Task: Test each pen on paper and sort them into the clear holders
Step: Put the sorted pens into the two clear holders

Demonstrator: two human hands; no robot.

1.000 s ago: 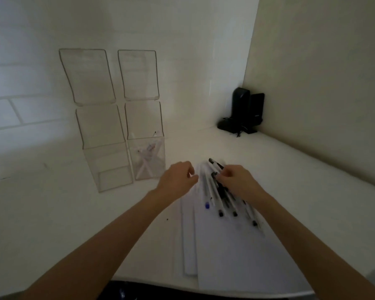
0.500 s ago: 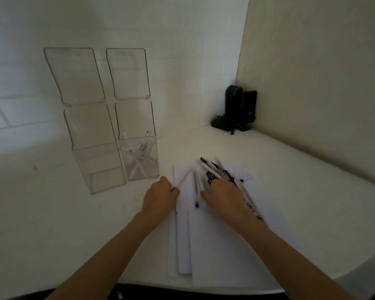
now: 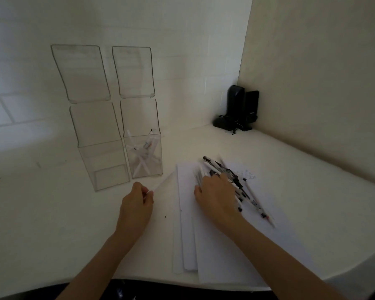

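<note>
Two tall clear holders stand against the back wall. The left holder (image 3: 104, 167) holds nothing; the right holder (image 3: 146, 167) contains several white pens. A pile of pens (image 3: 232, 176) with black and white barrels lies on white paper sheets (image 3: 214, 252). My left hand (image 3: 136, 204) pinches a white pen (image 3: 160, 184), which points up and right toward the paper's corner, just in front of the right holder. My right hand (image 3: 217, 195) rests on the left side of the pile, its fingers spread over the pens and hiding some of them.
A black device (image 3: 238, 111) with a cable sits in the far corner where the two walls meet. The white table's curved front edge (image 3: 160, 282) runs along the bottom. A small dark speck (image 3: 165, 216) lies between my hands.
My left hand has pulled a white pen out of the pile and drawn it left, off the paper. My right hand has settled flat onto the pile.
</note>
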